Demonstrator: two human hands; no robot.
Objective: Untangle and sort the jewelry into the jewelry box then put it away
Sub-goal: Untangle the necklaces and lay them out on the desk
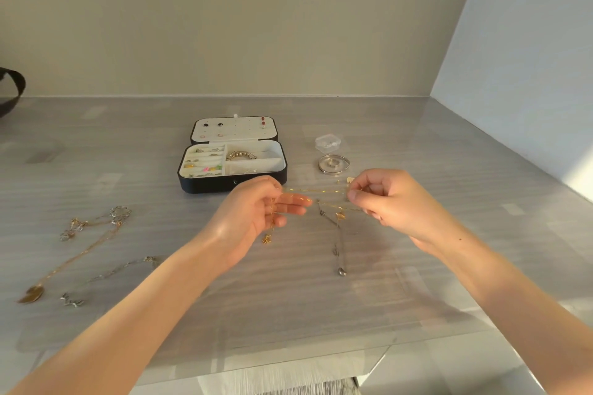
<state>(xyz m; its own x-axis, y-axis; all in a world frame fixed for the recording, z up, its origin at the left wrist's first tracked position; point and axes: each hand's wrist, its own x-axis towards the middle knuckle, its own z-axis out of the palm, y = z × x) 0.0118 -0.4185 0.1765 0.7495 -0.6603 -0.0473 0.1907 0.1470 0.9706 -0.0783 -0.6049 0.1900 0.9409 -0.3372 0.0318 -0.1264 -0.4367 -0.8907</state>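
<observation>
A grey streaked table (417,282) under a clear sheet meets a beige wall (288,26) and a white side wall (529,74). Above it, the left hand (256,212) and right hand (385,202) each pinch a thin gold chain (314,191) stretched between them. The jewelry box (232,184) sits open just behind, with other necklaces (93,234) lying well left.
</observation>
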